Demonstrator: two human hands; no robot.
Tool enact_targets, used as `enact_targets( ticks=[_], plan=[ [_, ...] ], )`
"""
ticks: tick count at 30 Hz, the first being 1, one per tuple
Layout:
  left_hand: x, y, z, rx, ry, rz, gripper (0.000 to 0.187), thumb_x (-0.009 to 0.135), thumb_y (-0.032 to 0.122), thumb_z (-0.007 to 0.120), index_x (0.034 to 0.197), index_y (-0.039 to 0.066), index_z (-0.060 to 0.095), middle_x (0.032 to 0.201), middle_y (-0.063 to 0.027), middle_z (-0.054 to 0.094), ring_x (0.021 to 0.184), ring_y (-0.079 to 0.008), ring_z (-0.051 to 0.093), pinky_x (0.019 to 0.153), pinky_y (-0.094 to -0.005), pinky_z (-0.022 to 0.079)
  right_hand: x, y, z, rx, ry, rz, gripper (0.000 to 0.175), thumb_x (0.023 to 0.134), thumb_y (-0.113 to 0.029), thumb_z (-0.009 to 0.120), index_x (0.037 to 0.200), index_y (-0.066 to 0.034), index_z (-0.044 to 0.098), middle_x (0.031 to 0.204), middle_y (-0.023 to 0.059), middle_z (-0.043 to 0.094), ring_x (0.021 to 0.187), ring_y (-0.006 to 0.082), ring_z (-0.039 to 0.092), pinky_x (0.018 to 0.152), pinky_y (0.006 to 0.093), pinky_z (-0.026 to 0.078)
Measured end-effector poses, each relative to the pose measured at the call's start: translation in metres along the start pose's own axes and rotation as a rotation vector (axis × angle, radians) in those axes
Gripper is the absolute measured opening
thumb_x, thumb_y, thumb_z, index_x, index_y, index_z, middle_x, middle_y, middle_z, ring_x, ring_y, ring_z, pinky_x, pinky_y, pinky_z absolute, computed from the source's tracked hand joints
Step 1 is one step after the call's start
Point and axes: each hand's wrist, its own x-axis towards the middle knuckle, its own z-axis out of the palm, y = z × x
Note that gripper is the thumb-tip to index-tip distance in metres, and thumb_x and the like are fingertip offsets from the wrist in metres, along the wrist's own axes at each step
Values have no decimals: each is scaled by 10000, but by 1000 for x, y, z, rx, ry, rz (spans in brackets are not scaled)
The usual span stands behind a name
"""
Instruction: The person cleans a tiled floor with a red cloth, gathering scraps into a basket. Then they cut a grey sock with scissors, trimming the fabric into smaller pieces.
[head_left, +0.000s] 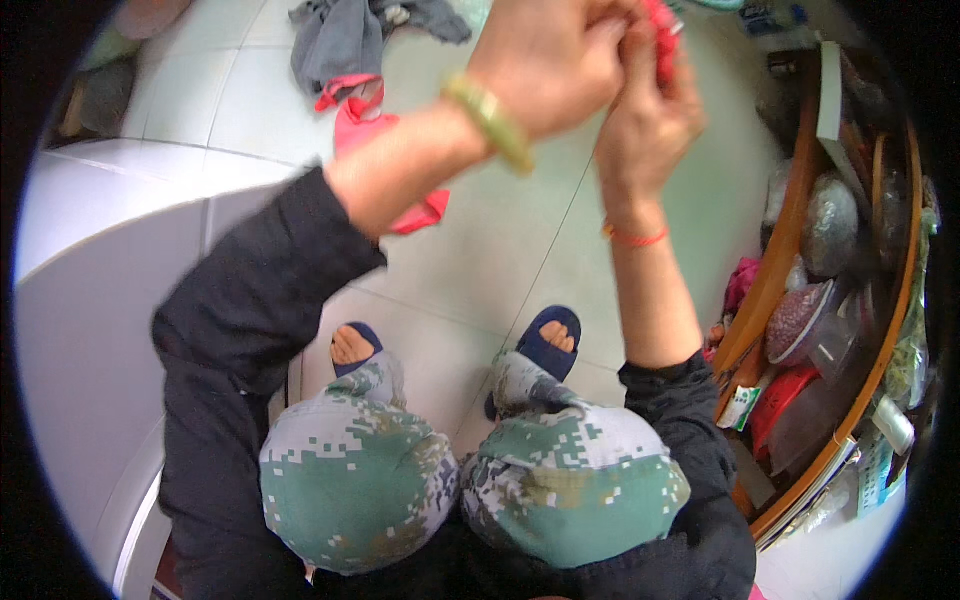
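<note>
My left hand, with a pale green bangle at its wrist, is raised at the upper middle of the view, its fingers bent in against my other hand. My right hand, with a thin red cord bracelet, holds a bunched red cloth item at the top edge. Motion blur and overlap hide whether the left fingers also grip it. Beyond my left forearm a grey garment lies on the tiled floor, and red fabric beside it shows partly behind the forearm.
A wooden shelf unit stands at the right, holding bagged goods and a red item. A pale rounded surface curves along the left. My slippered feet rest on the floor tiles below my hands.
</note>
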Motion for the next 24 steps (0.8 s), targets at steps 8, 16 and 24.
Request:
enact_targets(
  ticks=[8,16,24],
  plan=[
    [199,18,1,-492,-39,-224,278,971,185,789,1023,-88,791,913,-170,786,849,-210,776,743,-318,656,192,-14,5,6,-176,-329,354,1147,-261,537,1244,3,752,1089,71,789,931,163,735,824,322,605],
    [202,-22,-26,614,157,-232,189,867,275,840,946,105,864,983,-195,796,934,-318,798,870,-409,634,257,1,-28,-1021,-547,-360,234,981,-234,692,1088,-60,806,971,222,765,885,368,774,793,411,600],
    [192,-54,-3,401,53,-227,98,852,174,829,914,103,855,918,-168,804,848,-268,771,818,-382,599,252,22,1,-228,-706,-89,184,975,-155,743,1071,-8,799,942,114,814,939,211,781,883,359,613]
  ],
)
